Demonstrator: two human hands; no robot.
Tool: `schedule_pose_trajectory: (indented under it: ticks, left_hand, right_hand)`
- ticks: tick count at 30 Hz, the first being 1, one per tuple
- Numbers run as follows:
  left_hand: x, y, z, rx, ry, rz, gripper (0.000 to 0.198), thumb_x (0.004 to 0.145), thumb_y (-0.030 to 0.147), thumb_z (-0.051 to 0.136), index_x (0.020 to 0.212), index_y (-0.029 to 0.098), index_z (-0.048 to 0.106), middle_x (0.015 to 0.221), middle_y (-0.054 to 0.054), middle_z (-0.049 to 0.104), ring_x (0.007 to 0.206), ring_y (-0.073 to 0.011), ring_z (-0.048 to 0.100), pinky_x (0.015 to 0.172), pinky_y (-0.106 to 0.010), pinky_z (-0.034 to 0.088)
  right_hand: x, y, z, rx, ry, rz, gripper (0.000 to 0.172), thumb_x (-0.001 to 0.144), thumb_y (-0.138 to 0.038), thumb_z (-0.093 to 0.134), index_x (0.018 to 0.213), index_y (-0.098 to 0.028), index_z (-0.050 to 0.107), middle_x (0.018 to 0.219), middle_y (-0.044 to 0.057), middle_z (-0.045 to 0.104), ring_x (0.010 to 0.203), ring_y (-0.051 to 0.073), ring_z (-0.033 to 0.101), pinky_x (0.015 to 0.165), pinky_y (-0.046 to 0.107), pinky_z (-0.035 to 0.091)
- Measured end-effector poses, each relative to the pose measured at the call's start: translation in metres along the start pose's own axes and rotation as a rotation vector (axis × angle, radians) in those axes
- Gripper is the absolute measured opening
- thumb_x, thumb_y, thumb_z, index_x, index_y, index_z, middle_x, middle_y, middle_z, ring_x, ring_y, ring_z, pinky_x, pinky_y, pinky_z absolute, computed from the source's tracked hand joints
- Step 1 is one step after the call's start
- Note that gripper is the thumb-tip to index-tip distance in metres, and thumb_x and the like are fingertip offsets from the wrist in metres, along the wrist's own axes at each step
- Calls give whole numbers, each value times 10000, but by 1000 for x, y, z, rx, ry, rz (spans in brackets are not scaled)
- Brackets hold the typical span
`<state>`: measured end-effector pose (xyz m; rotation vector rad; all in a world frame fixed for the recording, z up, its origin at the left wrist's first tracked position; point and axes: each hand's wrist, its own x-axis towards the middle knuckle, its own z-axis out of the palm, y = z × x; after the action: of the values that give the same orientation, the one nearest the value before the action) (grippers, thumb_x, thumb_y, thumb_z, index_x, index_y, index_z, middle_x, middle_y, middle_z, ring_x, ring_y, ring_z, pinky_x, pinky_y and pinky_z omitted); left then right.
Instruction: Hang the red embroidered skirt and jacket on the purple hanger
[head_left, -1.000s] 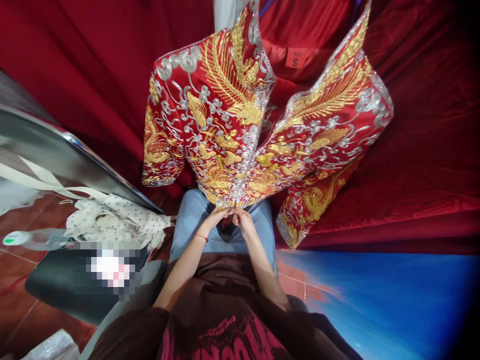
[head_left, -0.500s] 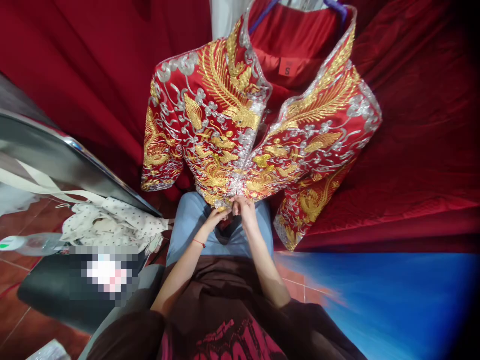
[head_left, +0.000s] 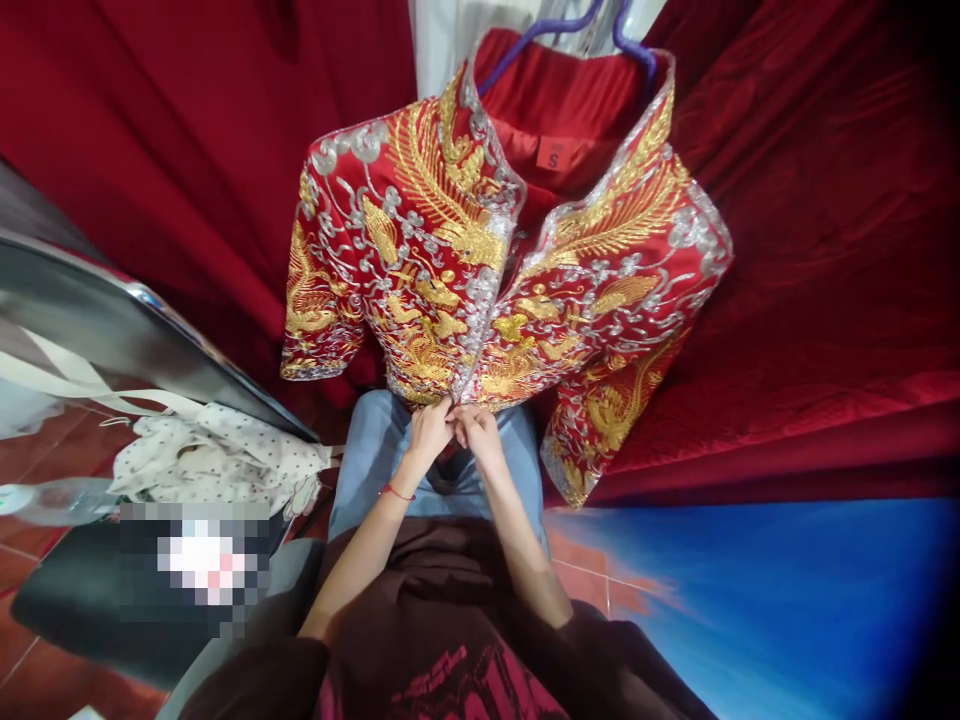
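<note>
Red and gold, all of it glittering: the embroidered jacket (head_left: 420,300) hung from a purple hanger (head_left: 544,28), its lower edge above the person's jeans (head_left: 367,450), and right there at the bottom of the front opening, both hands met! The left hand (head_left: 430,434), red bracelet (head_left: 396,492) at the wrist, had its fingers (head_left: 442,410) pinching the hem from below. Just beside it, nearly touching, the right hand (head_left: 480,432) held its fingers bent and close together at the same edge; whether cloth sat between those tips, one could not tell. Above them the collar gaped, showing a label (head_left: 553,153) marked S. And the room? Deep red curtains (head_left: 810,250) on both sides, a vivid blue surface (head_left: 810,600) low on the right, tiled floor (head_left: 585,575) beside it. Over on the left, dotted cloth (head_left: 232,450) lay bunched near a clear bottle (head_left: 67,500), with a black seat (head_left: 82,610) below.
</note>
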<state>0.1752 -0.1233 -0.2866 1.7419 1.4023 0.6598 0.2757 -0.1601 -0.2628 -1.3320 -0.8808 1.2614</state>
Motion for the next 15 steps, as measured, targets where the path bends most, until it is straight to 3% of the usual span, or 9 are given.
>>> schedule_pose_trajectory:
  ticks: [4, 9, 12, 15]
  left_hand:
    - [-3, -7, 10, -36, -12, -4, 180, 848, 183, 651, 1011, 211, 725, 779, -105, 677, 894, -295, 662, 827, -288, 387]
    - [-7, -1, 7, 103, -22, -15, 268, 913, 346, 620, 1121, 205, 712, 835, -125, 714, 855, -291, 676, 761, -283, 381]
    - [-8, 14, -4, 268, -9, 15, 252, 929, 403, 592, 951, 198, 739, 786, -118, 715, 804, -261, 671, 694, -273, 346]
    - [-4, 34, -21, 340, 127, 84, 234, 904, 364, 615, 768, 194, 700, 749, -88, 703, 747, -210, 651, 656, -261, 323]
  right_hand:
    - [-1, -10, 5, 30, 51, -26, 278, 751, -462, 527, 653, -209, 585, 407, -77, 387, 386, 78, 311, 458, 245, 265]
    - [-1, -59, 9, 94, 118, -120, 275, 806, -438, 542, 740, -190, 641, 428, -80, 382, 408, 73, 289, 468, 237, 253]
    - [-4, -87, 11, 139, 115, -207, 281, 831, -443, 564, 760, -186, 652, 425, -84, 392, 399, 67, 293, 459, 231, 243]
    - [-7, -95, 15, 133, 53, -204, 292, 829, -457, 570, 733, -187, 631, 409, -84, 410, 385, 62, 306, 448, 223, 235]
